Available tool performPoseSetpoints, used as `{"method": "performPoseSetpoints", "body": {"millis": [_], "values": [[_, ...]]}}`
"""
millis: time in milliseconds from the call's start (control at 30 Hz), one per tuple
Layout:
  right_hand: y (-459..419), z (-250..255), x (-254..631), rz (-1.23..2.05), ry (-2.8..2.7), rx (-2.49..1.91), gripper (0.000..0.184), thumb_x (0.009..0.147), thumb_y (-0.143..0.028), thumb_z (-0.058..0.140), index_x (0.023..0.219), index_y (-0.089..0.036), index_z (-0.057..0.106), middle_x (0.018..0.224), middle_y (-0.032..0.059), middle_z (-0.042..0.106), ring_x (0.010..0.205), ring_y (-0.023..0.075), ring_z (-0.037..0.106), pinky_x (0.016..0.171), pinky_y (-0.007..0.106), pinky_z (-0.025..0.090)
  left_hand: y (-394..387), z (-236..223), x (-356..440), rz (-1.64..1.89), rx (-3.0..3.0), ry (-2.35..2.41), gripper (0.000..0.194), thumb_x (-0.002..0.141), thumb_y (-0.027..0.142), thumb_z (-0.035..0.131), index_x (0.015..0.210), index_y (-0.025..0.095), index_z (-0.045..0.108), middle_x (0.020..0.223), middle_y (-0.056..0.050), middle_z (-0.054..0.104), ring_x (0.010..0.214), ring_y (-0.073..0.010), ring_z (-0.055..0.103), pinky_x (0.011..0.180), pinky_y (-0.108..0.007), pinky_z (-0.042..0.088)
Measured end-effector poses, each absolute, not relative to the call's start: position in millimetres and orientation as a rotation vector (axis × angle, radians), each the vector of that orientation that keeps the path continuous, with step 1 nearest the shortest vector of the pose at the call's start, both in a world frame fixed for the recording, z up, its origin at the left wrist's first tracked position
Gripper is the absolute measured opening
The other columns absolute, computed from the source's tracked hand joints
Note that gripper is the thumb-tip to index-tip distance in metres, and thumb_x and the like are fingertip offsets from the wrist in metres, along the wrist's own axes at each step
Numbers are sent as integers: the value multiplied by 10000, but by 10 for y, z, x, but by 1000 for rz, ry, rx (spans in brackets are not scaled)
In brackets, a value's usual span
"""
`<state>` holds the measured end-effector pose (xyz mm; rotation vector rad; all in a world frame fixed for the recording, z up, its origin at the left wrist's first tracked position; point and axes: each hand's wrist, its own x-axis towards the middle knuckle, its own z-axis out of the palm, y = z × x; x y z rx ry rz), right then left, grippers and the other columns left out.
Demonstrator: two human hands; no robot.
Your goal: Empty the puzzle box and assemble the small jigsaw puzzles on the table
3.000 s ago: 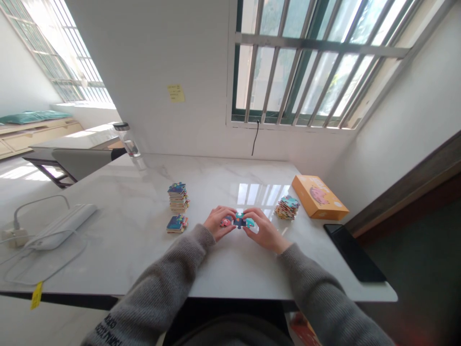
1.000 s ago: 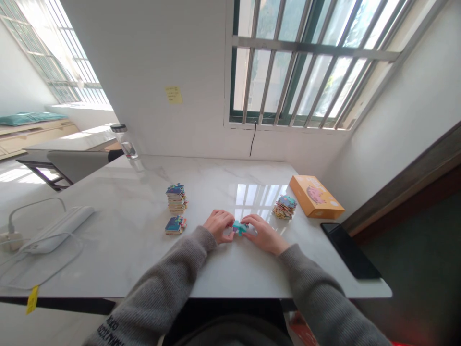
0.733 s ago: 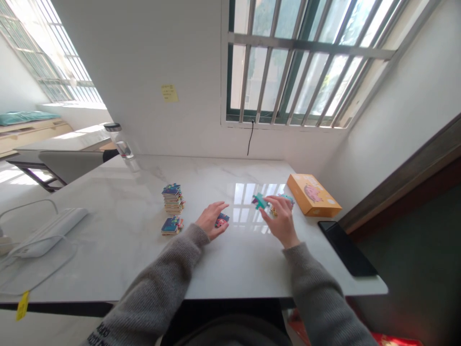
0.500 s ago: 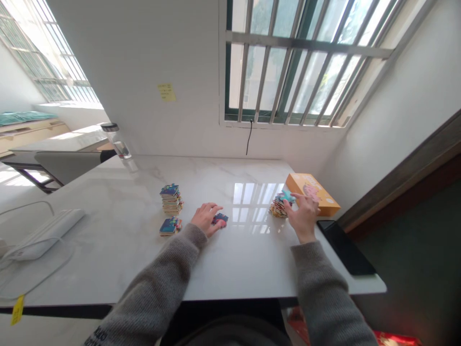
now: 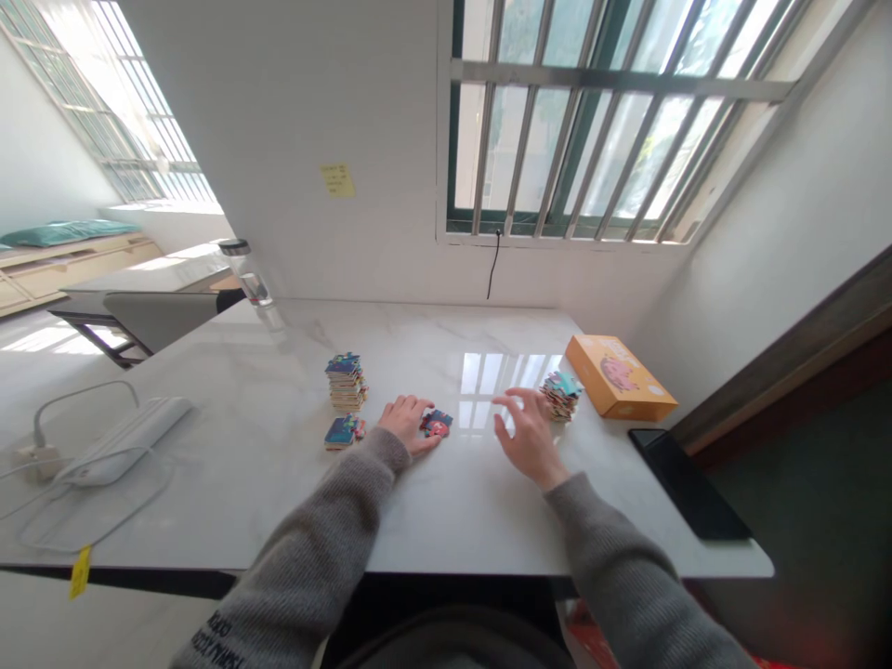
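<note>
My left hand (image 5: 405,423) lies flat on the white marble table (image 5: 279,465), its fingers touching a small joined puzzle bit (image 5: 437,424) in dark blue and pink. My right hand (image 5: 524,431) hovers just above the table with fingers spread and nothing in it, a little left of a loose pile of puzzle pieces (image 5: 561,394). A tall stack of puzzle pieces (image 5: 345,380) and a low stack (image 5: 342,432) stand left of my left hand.
An orange puzzle box (image 5: 617,378) lies at the right rear near the wall. A black phone (image 5: 688,482) lies near the right edge. A white power strip with cable (image 5: 111,440) sits at the left, a clear bottle (image 5: 251,279) at the back left.
My right hand carried a teal piece away from the joined bit to the pile on the right, let go of it there, and has come back empty. My left hand stayed on the joined bit.
</note>
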<state>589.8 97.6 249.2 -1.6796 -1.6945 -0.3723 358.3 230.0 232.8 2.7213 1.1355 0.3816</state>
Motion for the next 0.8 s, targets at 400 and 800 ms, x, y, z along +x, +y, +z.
{"method": "performPoseSetpoints", "body": {"millis": [400,800], "values": [[1273,2286,5580,201,-2061,-1591,186,862,-254,676,1038,-236,616,1034,54,596,1023,244,519,930,408,428,2382,2128,3671,637,2657,658,307,759,212,686,1060,206,627,972,-53,686,926,-232,598,868,-370,486],[1262,2277,5666,193,-2073,-1452,228,874,-184,670,1088,-226,605,1054,66,617,1018,240,530,929,404,470,2275,2179,3700,659,2697,673,321,733,270,694,1046,232,629,1013,-47,655,970,-250,567,857,-395,447]]}}
